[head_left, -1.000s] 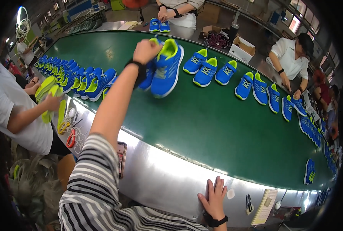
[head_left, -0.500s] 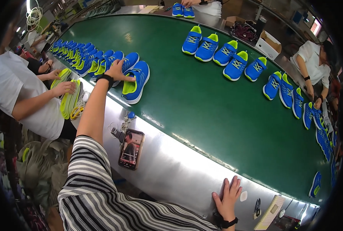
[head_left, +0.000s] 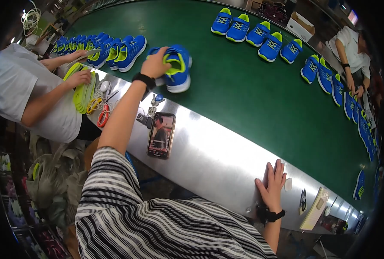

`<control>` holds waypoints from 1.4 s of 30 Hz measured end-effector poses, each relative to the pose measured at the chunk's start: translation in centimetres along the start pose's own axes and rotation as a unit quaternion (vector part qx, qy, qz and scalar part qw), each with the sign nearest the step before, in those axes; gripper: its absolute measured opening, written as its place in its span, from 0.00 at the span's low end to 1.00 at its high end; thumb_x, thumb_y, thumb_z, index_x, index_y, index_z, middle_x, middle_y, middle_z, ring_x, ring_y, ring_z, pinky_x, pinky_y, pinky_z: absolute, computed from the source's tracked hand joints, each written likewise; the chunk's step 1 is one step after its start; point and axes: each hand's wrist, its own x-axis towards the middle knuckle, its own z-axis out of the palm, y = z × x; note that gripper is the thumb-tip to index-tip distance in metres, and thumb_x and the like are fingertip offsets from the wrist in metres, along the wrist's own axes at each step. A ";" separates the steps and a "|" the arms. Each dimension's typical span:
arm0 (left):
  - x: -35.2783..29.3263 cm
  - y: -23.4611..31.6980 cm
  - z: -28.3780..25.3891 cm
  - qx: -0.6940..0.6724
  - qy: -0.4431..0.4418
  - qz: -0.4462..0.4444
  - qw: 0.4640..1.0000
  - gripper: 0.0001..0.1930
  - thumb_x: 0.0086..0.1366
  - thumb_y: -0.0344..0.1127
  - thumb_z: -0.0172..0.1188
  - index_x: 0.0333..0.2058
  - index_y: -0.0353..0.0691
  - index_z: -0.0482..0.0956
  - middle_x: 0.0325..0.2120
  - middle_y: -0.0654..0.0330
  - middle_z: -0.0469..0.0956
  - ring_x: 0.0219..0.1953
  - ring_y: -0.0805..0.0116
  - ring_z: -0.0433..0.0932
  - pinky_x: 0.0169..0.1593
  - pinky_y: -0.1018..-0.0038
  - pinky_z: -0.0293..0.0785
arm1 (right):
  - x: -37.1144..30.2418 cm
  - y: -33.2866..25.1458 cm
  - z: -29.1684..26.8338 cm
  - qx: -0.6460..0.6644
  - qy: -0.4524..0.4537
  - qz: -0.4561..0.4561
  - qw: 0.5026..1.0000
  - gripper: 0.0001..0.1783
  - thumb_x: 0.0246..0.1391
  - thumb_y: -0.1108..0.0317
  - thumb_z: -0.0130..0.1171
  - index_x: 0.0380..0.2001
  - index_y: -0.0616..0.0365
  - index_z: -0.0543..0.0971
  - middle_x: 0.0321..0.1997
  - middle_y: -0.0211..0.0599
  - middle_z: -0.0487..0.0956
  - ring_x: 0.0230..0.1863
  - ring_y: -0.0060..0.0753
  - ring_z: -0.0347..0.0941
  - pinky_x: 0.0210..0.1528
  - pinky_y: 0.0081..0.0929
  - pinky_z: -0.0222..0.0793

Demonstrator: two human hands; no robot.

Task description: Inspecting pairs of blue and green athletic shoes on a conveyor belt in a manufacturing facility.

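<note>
My left hand (head_left: 155, 65) grips a blue sneaker (head_left: 181, 80) with a lime-green lining and white sole, over the near left edge of the green belt (head_left: 226, 95). Part of a second blue shoe shows behind my fingers; whether it is also gripped is hard to see. To the left, several matching sneakers (head_left: 132, 54) stand in a tight row. My right hand (head_left: 271, 186) lies flat, fingers spread, on the metal ledge (head_left: 213, 146) beside the belt, with nothing in it.
A phone (head_left: 161, 135), keys (head_left: 156, 100) and orange-handled scissors (head_left: 103, 116) lie on the ledge. At left a co-worker (head_left: 32, 86) handles lime insoles (head_left: 83, 93). Across the belt stand more sneakers (head_left: 269, 46), with another person (head_left: 351, 56) at far right. A notepad (head_left: 314, 209) lies right of my right hand.
My left hand has lifted sneaker from the end of the left row and carried it rightward, apart from the others. My right hand stays flat on the ledge. The view has shifted.
</note>
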 end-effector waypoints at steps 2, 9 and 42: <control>-4.8 6.1 -1.4 -0.099 -0.004 0.022 0.995 0.30 0.52 0.36 0.63 0.56 0.43 0.67 0.38 0.44 0.79 0.41 0.47 0.79 0.44 0.59 0.75 | -0.2 -0.2 -0.1 -0.021 0.012 -0.007 1.000 0.37 0.54 0.52 0.58 0.64 0.54 0.62 0.73 0.51 0.48 0.74 0.55 0.38 0.70 0.55 0.28; -28.0 19.7 0.5 -0.390 -0.312 0.140 0.855 0.38 0.58 0.44 0.66 0.63 0.39 0.59 0.46 0.47 0.76 0.37 0.55 0.79 0.44 0.67 0.76 | -2.3 -6.8 -1.3 0.348 0.020 -0.049 0.936 0.40 0.56 0.60 0.58 0.66 0.65 0.55 0.68 0.54 0.58 0.71 0.49 0.50 0.71 0.39 0.42; -30.5 17.4 4.7 -0.782 -0.335 -0.157 0.502 0.36 0.46 0.22 0.48 0.60 0.33 0.60 0.51 0.53 0.72 0.53 0.62 0.73 0.57 0.69 0.69 | -4.1 -3.1 4.1 0.841 -0.077 0.134 0.518 0.20 0.65 0.63 0.45 0.54 0.65 0.70 0.48 0.39 0.78 0.47 0.29 0.77 0.51 0.26 0.73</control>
